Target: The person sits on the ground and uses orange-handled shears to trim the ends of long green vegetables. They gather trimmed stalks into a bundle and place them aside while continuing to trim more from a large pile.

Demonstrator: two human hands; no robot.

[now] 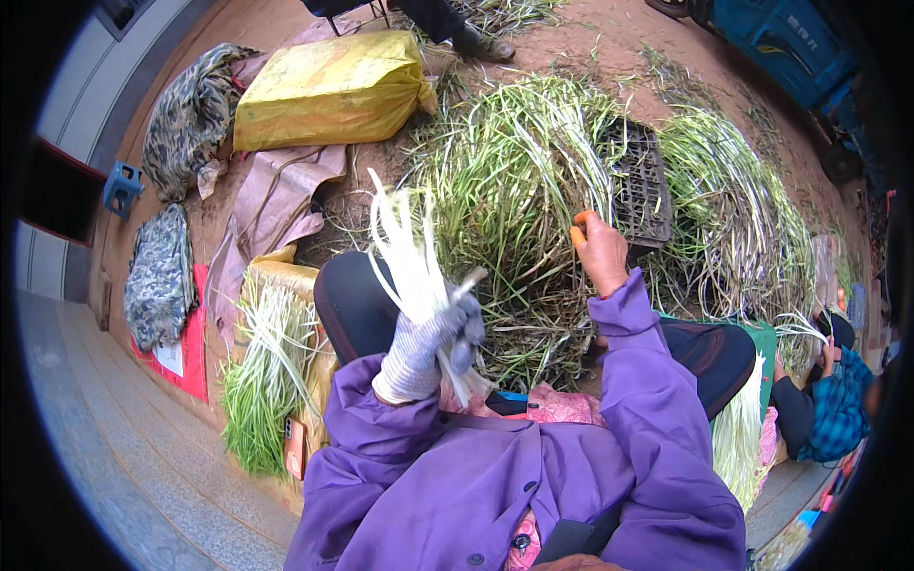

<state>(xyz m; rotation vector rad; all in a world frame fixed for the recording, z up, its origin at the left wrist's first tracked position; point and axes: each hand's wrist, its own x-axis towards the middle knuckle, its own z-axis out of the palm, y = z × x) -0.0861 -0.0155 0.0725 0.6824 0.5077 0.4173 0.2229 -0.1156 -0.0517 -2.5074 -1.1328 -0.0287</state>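
Observation:
My left hand (435,342), in a grey-white glove, is closed around a bundle of pale stalks (410,257) whose white ends fan out upward. My right hand (603,250) is bare but for orange covers on two fingertips. It hovers over or rests against the near right side of a large heap of green and white leafy stalks (514,157); whether it pinches a stalk cannot be told. A pile of cleaner stalks (275,371), white at the top and green below, lies left of my knee, with a phone (294,448) at its edge.
Beyond the left knee lies a yellow wrapped bale (328,93). A black plastic crate (640,185) stands between the heap and a second heap (735,214). A co-worker (832,407) sits at the right holding stalks. A blue stool (122,188) and a blue vehicle (785,46) are farther off.

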